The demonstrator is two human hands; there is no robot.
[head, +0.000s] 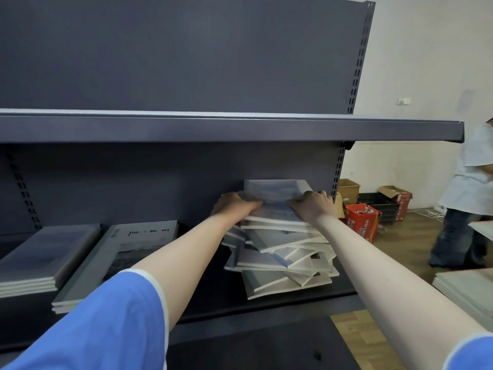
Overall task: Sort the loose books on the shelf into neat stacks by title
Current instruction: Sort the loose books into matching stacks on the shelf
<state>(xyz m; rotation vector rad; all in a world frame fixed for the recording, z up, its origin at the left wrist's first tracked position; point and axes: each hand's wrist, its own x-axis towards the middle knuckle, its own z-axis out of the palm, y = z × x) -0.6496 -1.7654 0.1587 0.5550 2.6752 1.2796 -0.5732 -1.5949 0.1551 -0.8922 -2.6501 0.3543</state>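
A crooked pile of loose books (pixel 280 257) with pale covers leans at the right end of the dark grey shelf (pixel 213 297). On top lies a blue-and-white book (pixel 274 193), tilted up toward the back panel. My left hand (pixel 234 205) grips its left edge and my right hand (pixel 312 205) grips its right edge. Left of the pile sit two neat stacks: a grey one titled "Time Memory" (pixel 125 252) and a darker blue-grey one (pixel 45 255) at the far left.
An upper shelf board (pixel 240 126) overhangs just above my hands. A person in a white shirt (pixel 469 182) stands at the right. Cardboard and red boxes (pixel 362 220) sit on the wooden floor behind the shelf end. More pale books (pixel 466 287) lie at the right edge.
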